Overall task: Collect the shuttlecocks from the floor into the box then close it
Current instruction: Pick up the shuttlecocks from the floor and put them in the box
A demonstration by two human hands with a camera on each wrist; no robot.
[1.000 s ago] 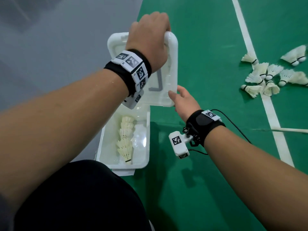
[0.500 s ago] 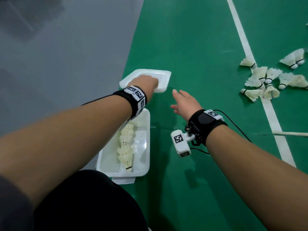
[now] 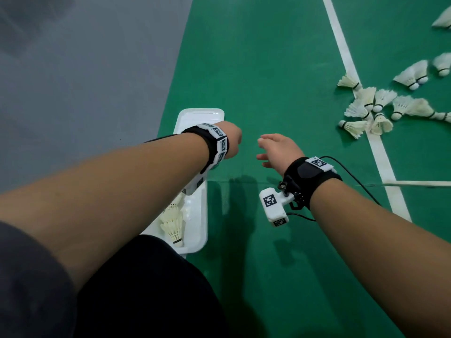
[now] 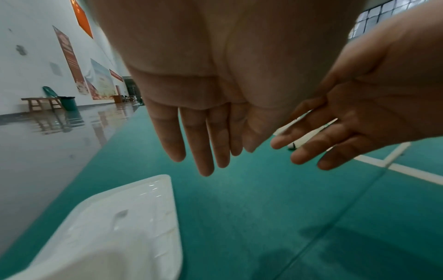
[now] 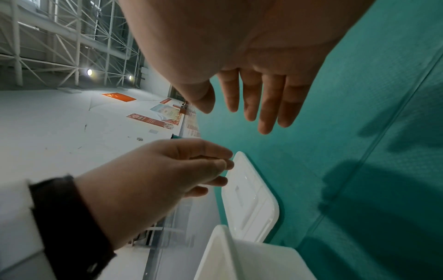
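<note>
Change: since a second ago the lid (image 3: 200,118) has gone from raised in the left hand to lying flat on the floor beyond the box, and both hands have let go.
Left hand: left hand (image 3: 231,140) hangs just right of the lid, fingers straight and loose, holding nothing; left wrist view shows the palm (image 4: 203,79) above green floor.
Right hand: right hand (image 3: 278,150) at frame centre, fingers spread and relaxed, empty, near the left hand but apart from it.
Box: box (image 3: 197,215), white, lower centre-left, open, partly hidden by the left forearm; a few shuttlecocks in box (image 3: 174,225) lie inside.
Task's things: loose shuttlecocks (image 3: 373,106) clustered at the right of the frame, on and around the white court line (image 3: 341,45), well apart from the box.
Open room: bare green floor (image 3: 268,69) runs between box and cluster.
Surface: grey floor (image 3: 85,69) fills the upper left, meeting the green along a slanted edge beside the lid.
Room: white wall with orange banners (image 4: 69,55), a bench (image 4: 39,103) and a bin (image 4: 68,103) at the left of the left wrist view.
</note>
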